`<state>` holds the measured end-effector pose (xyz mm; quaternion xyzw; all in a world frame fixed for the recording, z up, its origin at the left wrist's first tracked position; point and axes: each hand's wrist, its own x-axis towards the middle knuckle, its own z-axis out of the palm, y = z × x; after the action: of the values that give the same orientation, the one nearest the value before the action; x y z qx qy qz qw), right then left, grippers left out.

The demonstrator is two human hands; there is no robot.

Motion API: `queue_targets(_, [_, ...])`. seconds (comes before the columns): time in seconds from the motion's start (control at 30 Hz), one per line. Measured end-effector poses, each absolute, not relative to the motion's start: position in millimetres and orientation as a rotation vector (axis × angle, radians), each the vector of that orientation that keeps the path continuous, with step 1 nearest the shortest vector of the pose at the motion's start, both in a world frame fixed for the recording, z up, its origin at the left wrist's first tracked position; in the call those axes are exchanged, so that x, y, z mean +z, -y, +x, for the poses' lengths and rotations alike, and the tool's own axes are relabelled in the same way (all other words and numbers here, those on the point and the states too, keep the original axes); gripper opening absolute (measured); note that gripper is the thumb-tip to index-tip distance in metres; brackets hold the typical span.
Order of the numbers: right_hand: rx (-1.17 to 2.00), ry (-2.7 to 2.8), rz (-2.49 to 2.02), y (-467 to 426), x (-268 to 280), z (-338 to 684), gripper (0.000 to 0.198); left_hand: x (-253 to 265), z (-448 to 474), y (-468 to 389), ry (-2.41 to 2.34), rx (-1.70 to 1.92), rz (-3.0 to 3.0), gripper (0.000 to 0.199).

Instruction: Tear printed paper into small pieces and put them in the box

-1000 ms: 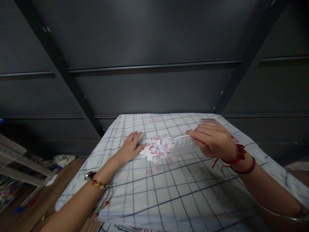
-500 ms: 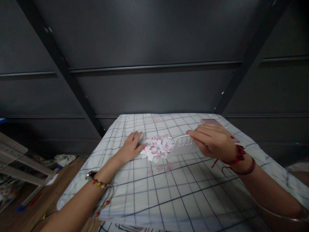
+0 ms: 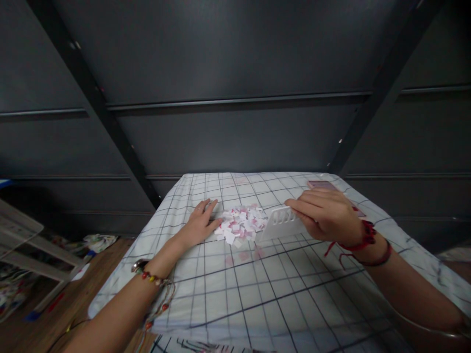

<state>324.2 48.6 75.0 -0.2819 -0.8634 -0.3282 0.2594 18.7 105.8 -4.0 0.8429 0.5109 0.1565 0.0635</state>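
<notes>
A heap of small white and pink paper scraps (image 3: 241,224) lies on the checked cloth near the middle. My left hand (image 3: 201,224) rests flat on the cloth at the heap's left side, fingers spread, its thumb touching the edge of the scraps. In my right hand (image 3: 324,213) is a white plastic scraper (image 3: 279,226) with a row of slots along its top. The scraper stands tilted on edge at the right side of the heap. My right fingers hide its right end.
A white cloth with dark grid lines (image 3: 228,294) covers the table. Behind my right hand lies a flat pinkish object (image 3: 319,185), partly hidden. Dark panels (image 3: 235,137) rise behind the table. A pale stool-like frame (image 3: 40,245) stands on the floor at left.
The scraper has turned slightly, so its slotted face shows more. My hands and the paper heap stay in nearly the same places.
</notes>
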Motion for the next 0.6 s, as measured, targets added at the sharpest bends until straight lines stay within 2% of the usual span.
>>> queue_targets(0.17, [-0.9, 2.318, -0.769, -49, 74, 324, 0.02, -3, 18, -105, -1.528, 0.491, 2.536, 0.057])
queue_targets(0.33, [-0.708, 2.358, -0.723, -46, 70, 318, 0.019, -4, 18, -105, -1.533, 0.477, 2.527, 0.057])
queue_targets(0.6, [-0.644, 2.34, -0.664, -42, 61, 299, 0.02, -2, 17, -104, -1.54, 0.43, 2.513, 0.058])
